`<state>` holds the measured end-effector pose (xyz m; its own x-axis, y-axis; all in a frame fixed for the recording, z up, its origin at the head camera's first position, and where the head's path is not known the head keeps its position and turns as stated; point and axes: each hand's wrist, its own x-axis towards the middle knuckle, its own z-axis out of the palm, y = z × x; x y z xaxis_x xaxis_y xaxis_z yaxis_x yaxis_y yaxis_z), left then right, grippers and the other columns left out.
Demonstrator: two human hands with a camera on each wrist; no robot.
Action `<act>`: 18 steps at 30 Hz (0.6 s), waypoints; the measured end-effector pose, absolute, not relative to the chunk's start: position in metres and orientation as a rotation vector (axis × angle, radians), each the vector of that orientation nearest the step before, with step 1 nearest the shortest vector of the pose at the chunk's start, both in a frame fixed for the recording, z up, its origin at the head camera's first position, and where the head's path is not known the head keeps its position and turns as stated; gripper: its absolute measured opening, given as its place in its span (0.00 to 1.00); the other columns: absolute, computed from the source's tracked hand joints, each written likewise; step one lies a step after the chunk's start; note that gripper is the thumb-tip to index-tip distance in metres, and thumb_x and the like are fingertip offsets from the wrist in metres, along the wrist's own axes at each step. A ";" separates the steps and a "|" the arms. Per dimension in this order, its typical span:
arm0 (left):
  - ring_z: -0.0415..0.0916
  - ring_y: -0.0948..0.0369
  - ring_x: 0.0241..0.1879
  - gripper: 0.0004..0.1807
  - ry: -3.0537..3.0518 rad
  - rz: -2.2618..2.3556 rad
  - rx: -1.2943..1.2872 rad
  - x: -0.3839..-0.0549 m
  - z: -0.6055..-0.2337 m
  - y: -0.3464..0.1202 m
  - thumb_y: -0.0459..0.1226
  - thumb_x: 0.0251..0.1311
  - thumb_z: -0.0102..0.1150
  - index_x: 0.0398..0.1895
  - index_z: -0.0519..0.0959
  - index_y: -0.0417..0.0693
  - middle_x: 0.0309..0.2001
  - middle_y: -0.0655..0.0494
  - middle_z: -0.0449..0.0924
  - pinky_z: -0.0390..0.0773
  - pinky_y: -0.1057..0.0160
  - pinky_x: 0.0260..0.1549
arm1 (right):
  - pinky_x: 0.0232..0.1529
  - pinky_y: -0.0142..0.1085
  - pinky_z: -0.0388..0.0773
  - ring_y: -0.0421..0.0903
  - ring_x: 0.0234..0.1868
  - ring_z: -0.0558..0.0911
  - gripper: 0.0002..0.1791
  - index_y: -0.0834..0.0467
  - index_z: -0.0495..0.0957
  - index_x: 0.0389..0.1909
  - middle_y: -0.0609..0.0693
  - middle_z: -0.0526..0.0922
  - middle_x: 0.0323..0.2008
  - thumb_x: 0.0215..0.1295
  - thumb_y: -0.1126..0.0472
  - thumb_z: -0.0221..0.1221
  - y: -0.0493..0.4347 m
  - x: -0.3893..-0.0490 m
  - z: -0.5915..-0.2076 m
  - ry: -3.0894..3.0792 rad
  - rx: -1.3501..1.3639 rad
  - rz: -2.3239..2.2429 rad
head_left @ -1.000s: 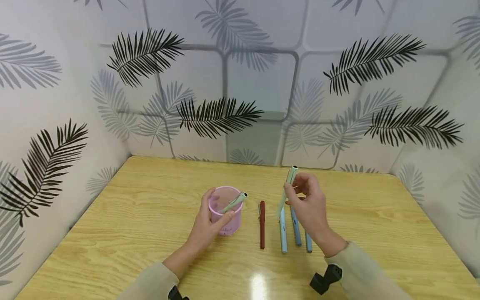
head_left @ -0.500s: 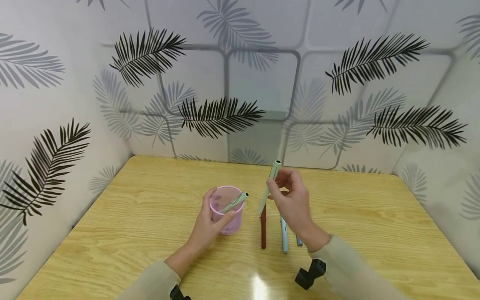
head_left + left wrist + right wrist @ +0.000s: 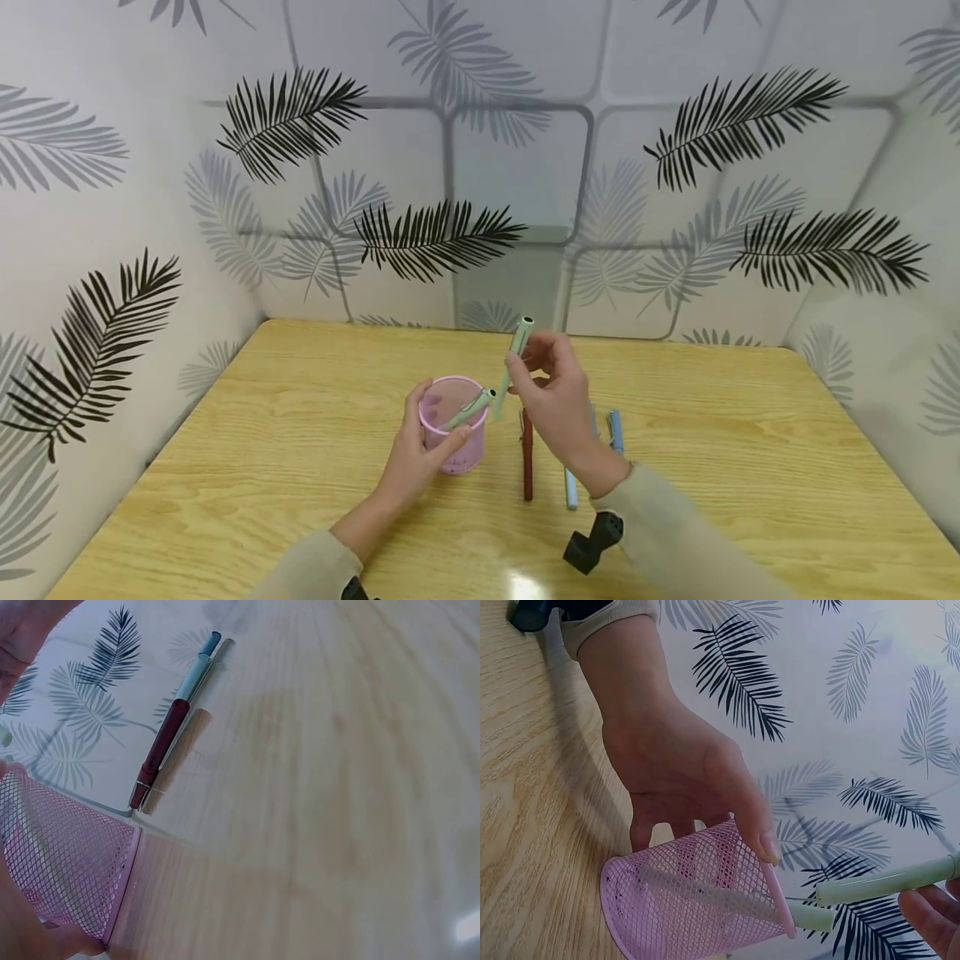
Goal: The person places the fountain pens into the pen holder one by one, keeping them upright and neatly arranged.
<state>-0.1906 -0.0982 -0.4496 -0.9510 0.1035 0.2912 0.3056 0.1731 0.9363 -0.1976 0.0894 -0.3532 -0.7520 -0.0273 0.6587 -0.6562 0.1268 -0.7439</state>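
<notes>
My left hand (image 3: pixel 416 454) grips a pink mesh pen cup (image 3: pixel 465 452) standing on the table, thumb on the near side of its rim. A pale green pen (image 3: pixel 474 407) leans inside it, its capped end over the rim. Just right of the cup, my right hand (image 3: pixel 557 400) pinches a second pale green pen (image 3: pixel 519 343), slanted with its lower end near the rim. The right wrist view shows that held pen (image 3: pixel 885 882) beside the one in the cup. Beneath the right hand lies a maroon pen (image 3: pixel 527 467).
To the right of the maroon pen are a light blue pen (image 3: pixel 572 492) and a blue pen (image 3: pixel 616 429), both partly hidden by the right hand and arm. The wooden table (image 3: pixel 300 392) meets a leaf-patterned wall (image 3: pixel 517 283) at its back edge.
My right hand has carried the pale green pen leftward from above the blue pens to beside the cup. The left hand and cup have stayed in place.
</notes>
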 end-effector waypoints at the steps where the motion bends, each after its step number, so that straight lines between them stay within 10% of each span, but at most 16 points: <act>1: 0.62 0.42 0.59 0.43 -2.275 -1.891 -0.407 -0.190 -0.448 -0.098 0.41 0.56 0.64 0.69 0.48 0.56 0.63 0.37 0.59 0.66 0.44 0.53 | 0.24 0.37 0.80 0.44 0.29 0.77 0.12 0.68 0.68 0.45 0.59 0.75 0.33 0.61 0.74 0.56 0.087 -0.196 -0.351 -1.906 0.669 1.668; 18: 0.62 0.43 0.60 0.42 -2.254 -1.905 -0.398 -0.192 -0.454 -0.097 0.44 0.56 0.63 0.69 0.49 0.62 0.63 0.39 0.59 0.67 0.44 0.52 | 0.26 0.35 0.78 0.55 0.30 0.79 0.12 0.71 0.69 0.42 0.62 0.77 0.33 0.59 0.75 0.57 0.071 -0.182 -0.348 -2.023 0.633 1.625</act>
